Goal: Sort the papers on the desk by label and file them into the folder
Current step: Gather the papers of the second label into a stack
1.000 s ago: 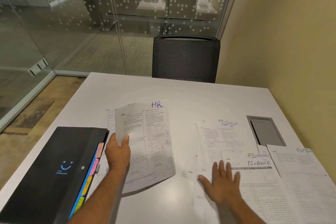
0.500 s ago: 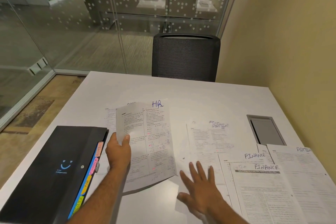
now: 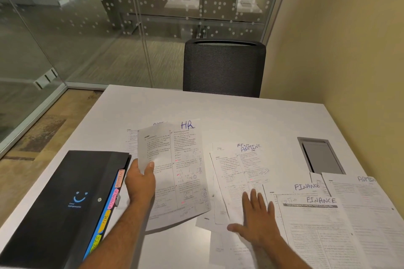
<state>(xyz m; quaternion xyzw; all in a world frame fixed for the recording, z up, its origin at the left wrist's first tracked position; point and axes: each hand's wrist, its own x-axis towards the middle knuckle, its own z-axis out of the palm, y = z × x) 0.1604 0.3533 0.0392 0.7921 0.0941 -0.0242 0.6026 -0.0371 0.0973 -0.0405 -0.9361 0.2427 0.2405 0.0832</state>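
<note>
White desk (image 3: 229,111), papers spread across it; black folder (image 3: 65,199) at my near left, closed, coloured tabs (image 3: 113,199) along its right edge reading ADMIN, FINANCE, HR. Item in hand: HR sheet (image 3: 185,172), lifted off the desk, pinched at its left edge by my left hand (image 3: 140,183), thumb on top, fingers hidden beneath. Right hand (image 3: 255,223): flat, fingers spread, palm down on the ADMIN sheet (image 3: 240,172) in the middle. FINANCE sheets (image 3: 317,214) overlap at near right, another ADMIN sheet (image 3: 367,203) beyond them; one more lies under the HR sheet. Step, as I judge it: gathering by label. To do it well, I should read each heading before stacking, slide the flat sheet rather than crumple it, square the edges, and match the pile to its tab
</note>
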